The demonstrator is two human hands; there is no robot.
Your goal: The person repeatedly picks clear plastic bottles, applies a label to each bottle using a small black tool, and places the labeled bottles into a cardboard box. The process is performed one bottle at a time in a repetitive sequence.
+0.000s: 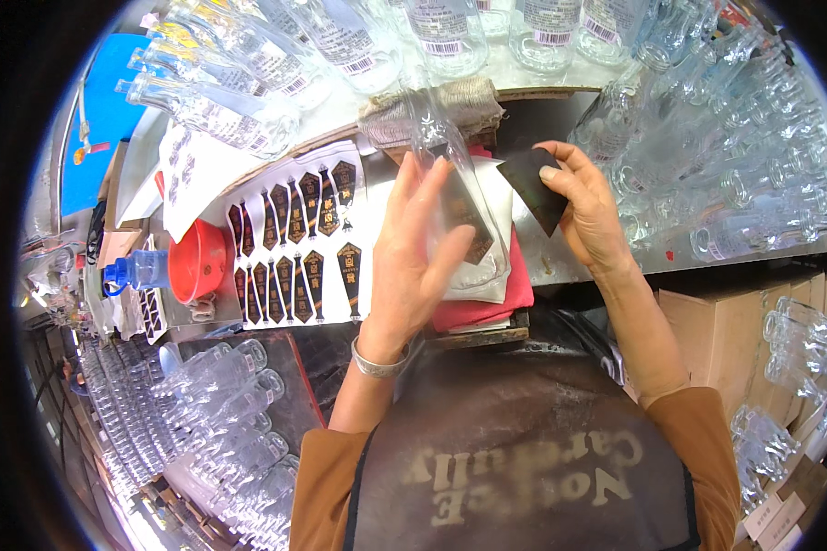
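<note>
A clear glass bottle [490,207] lies in front of me, its neck resting on a rolled grey cloth [473,103]. A dark decal [478,246] shows on its near part. My left hand [423,248] is over the bottle's left side, fingers stretched and spread, slightly blurred; whether they touch the glass I cannot tell. In my right hand [583,197], a thin, flat, dark scraper-like piece [531,188] is pinched between thumb and fingers, right of the bottle. Beneath the bottle are a white cloth [492,285] and a pink-red cloth [522,298]. Left of it lies a white sheet of dark decals [296,248].
Many glass bottles [446,37] crowd the far edge and right side. A red bowl [198,262] and a blue-topped plastic bottle [147,269] stand left. More glass bottles [220,390] sit lower left. Cardboard boxes [708,331] and further glassware [790,340] are at right.
</note>
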